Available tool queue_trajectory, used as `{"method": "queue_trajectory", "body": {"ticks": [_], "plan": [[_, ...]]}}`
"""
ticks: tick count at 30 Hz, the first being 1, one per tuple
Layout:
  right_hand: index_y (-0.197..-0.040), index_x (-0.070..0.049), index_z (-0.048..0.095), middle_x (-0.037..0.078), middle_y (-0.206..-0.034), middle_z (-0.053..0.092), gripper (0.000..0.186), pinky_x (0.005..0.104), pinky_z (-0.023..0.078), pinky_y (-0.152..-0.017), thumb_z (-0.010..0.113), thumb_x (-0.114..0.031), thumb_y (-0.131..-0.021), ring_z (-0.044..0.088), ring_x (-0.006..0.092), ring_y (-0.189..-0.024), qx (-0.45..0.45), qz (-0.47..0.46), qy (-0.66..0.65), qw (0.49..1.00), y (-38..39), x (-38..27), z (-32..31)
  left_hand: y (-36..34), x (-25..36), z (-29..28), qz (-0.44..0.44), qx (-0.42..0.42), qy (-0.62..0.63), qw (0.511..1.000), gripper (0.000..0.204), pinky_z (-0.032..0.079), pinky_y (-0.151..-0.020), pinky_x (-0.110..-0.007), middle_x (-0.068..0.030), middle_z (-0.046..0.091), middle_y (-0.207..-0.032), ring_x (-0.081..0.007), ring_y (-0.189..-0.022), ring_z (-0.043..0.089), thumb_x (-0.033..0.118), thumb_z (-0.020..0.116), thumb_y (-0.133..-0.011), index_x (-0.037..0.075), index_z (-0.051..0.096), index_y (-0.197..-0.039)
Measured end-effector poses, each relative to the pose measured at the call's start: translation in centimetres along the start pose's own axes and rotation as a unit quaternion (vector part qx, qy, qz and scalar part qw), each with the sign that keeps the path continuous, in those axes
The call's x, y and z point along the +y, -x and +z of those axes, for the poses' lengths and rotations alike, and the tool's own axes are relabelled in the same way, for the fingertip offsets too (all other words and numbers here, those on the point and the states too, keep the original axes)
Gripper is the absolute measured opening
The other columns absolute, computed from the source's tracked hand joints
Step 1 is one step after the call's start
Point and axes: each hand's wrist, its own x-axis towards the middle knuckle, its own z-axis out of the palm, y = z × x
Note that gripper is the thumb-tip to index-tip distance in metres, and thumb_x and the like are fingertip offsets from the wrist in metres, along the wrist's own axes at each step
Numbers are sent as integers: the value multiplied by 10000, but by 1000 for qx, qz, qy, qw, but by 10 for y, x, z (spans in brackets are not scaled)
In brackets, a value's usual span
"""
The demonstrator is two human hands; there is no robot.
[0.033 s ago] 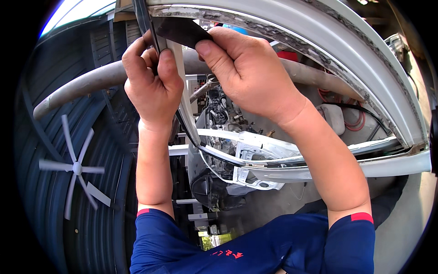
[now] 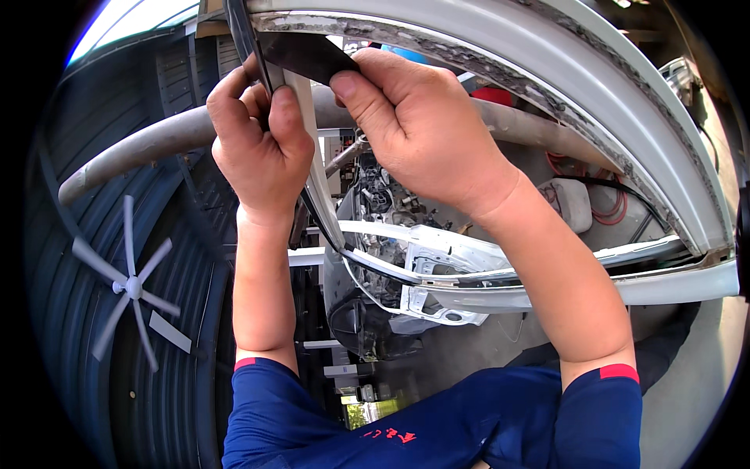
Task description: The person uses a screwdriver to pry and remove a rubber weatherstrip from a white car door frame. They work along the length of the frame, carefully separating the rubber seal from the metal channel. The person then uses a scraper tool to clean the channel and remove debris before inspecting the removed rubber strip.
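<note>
My left hand [image 2: 262, 152] is closed in a pinch on a long black rubber seal strip [image 2: 244, 37] that runs along the edge of a white car body frame [image 2: 500, 31]. A dark, thin flat blade [image 2: 308, 56] is gripped at one end between the thumb and fingers of my right hand [image 2: 433, 129]. Its other end reaches the frame's corner beside the strip, and whether it goes under the strip I cannot tell. Rough grey sealant residue [image 2: 461, 55] lines the frame's flange.
A thick grey curved tube [image 2: 141, 141] passes behind my hands. Below are a stripped white door panel [image 2: 449, 254], loose mechanical parts [image 2: 383, 195], a whitish container [image 2: 572, 203] and red hose [image 2: 613, 211]. A large fan [image 2: 133, 288] stands out against the dark corrugated wall at left.
My right hand and the blade have shifted very slightly left and down. The fan's blades have turned. My left hand keeps its pinch, almost unmoved.
</note>
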Motion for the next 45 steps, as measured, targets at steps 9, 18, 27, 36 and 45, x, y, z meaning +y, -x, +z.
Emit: {"method": "queue_trajectory", "body": {"ticks": [9,18,27,36,45], "plan": [[-1021,-30,657,137,-666,563,167,348,449,-550,604,-189,-1013,505,253,-556,10,19,-91,996,2,6,15,-5,-2,0,-2,9,-57,998,327,500,-577,-212,-75,688,-752,-85,-649,665,194,603,-1000,-9,495,-1233],[-1177,-65,669,127,-777,646,233,341,495,-620,590,-225,-1027,588,275,-646,-20,31,-91,995,1,15,19,-7,-2,0,36,13,-53,998,269,481,-587,-194,-46,639,-744,-60,-650,603,146,548,-1027,-43,533,-1218],[-1127,-55,667,131,-772,632,235,356,492,-636,573,-251,-1038,574,281,-664,-29,-39,-98,994,-10,29,21,-6,-4,-2,43,19,-34,998,290,474,-592,-190,-46,634,-742,-51,-651,579,119,569,-1006,-55,538,-1236],[-1012,-76,665,145,-789,653,275,403,512,-634,550,-324,-1036,622,336,-722,1,-34,-83,996,-6,29,35,-3,-9,1,2,28,8,1000,289,462,-568,-195,-28,628,-698,-44,-599,561,107,665,-918,-26,560,-1153],[-944,-39,638,142,-731,614,237,372,490,-615,601,-261,-1019,577,322,-643,-15,-36,-215,976,-3,48,51,-2,-14,-2,-38,17,66,997,158,391,-557,-196,-9,497,-679,-47,-611,451,74,627,-851,-23,555,-953]]}}
